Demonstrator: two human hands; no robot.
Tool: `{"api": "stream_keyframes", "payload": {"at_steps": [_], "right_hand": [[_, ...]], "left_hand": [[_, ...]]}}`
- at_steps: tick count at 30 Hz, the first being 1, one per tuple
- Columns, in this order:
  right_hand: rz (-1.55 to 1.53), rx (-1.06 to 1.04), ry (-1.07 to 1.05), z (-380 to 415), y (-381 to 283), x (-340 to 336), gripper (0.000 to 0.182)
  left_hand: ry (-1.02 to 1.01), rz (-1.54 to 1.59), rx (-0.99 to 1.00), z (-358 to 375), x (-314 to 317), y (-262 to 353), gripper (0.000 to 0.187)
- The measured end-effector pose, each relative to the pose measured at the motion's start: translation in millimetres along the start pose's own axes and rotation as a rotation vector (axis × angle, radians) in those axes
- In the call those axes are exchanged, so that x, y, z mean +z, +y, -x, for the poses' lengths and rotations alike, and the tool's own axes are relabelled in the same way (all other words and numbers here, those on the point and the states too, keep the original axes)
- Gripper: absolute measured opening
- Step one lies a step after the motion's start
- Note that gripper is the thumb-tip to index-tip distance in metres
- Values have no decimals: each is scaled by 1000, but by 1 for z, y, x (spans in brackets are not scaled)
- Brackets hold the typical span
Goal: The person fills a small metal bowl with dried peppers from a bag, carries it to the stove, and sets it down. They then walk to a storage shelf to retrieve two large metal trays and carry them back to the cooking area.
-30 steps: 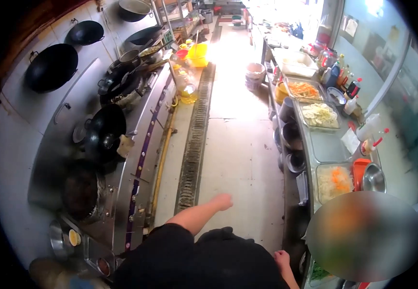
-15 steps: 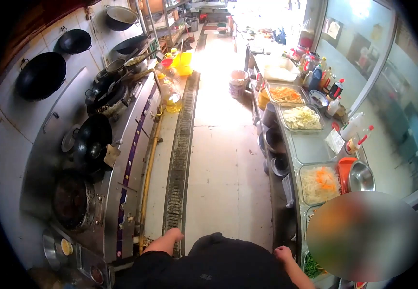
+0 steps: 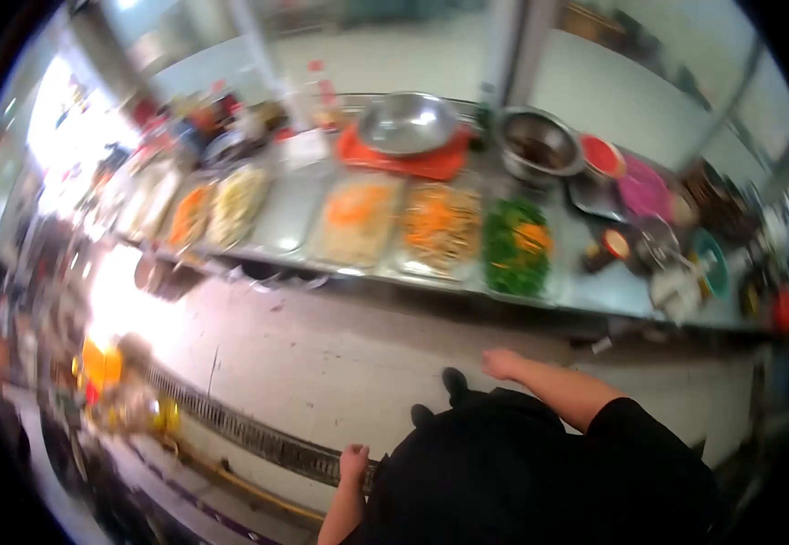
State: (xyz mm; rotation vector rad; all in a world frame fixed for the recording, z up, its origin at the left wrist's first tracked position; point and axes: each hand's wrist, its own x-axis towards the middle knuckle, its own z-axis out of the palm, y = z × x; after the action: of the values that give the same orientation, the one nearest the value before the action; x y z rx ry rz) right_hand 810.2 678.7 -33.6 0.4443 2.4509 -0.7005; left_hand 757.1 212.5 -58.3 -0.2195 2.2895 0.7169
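In the head view, the left hand (image 3: pixel 353 461) and right hand (image 3: pixel 503 364) are free above the floor (image 3: pixel 267 341); if clenched, I cannot tell. The tray of green leaves (image 3: pixel 523 298) stands at the front edge of the counter (image 3: pixel 591 289), nearest the right hand.

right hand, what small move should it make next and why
Perhaps raise the right hand forward over the edge of the counter, toward the greens. It shows nothing in its grasp and the greens lie almost straight ahead, while the left hand is farther from the counter.
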Motion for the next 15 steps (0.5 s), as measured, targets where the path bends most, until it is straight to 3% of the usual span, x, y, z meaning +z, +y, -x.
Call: {"api": "stream_keyframes", "payload": {"at_steps": [1,5,7,10,12,14,15], "right_hand": [[-119,12,136,13,4,4,24],[-322,215,244,94,35,40,29],[-302,371,168,137,67,81,28],[-274,609,115,217,105,133,28],[-304,712,135,259,127,168,28],[-337,852,63,303,135,189,30],[-361,872,76,315,140,203,30]], "left_hand": [[-104,-140,37,-7,-3,-3,38],[-379,-653,305,-72,10,-98,33],[-559,-1254,732,-94,-1,-95,31],[-585,-1440,813,-133,-20,-40,30],[-286,-961,914,-163,-19,-18,27],[-180,-593,615,-157,-7,41,25],[-191,-612,641,-154,5,63,25]]}}
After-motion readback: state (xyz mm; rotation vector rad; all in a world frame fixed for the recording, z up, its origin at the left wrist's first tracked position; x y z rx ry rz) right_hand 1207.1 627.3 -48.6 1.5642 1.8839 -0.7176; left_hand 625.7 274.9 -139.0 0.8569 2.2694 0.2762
